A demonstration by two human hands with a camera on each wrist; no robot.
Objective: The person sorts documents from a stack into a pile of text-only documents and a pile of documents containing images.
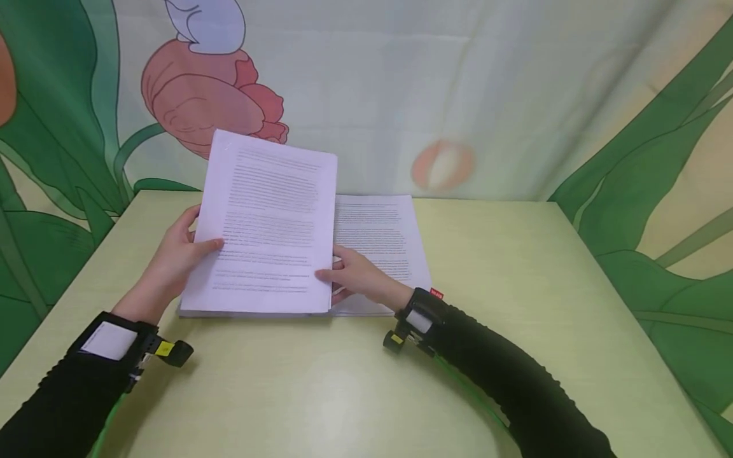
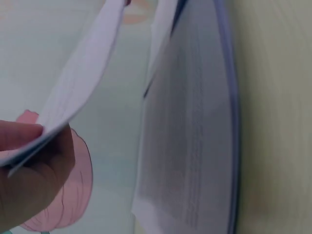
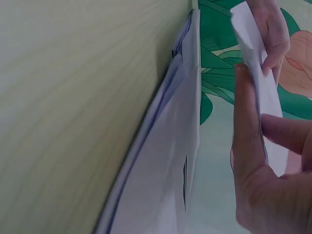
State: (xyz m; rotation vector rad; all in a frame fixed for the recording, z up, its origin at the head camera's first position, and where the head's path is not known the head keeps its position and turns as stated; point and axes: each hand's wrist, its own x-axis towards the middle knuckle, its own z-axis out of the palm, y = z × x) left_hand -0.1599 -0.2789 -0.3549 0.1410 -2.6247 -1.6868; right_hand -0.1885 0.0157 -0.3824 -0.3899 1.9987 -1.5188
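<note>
A thin stack of printed sheets is held up over the table, tilted toward the head camera. My left hand grips its left edge, thumb on the printed face and fingers behind. At the right edge, lower down, my right hand pinches the sheets between thumb and fingers. In the left wrist view the held sheets bow slightly and stand apart from the paper below. Beneath them lie more printed papers, partly hidden by the raised stack. The right wrist view shows both hands on the held sheets.
The pale wooden table extends to both sides and in front of the papers. Behind it hangs a curtain printed with flowers and green leaves. Black wrist straps with small cameras sit on both wrists, with green cables along the sleeves.
</note>
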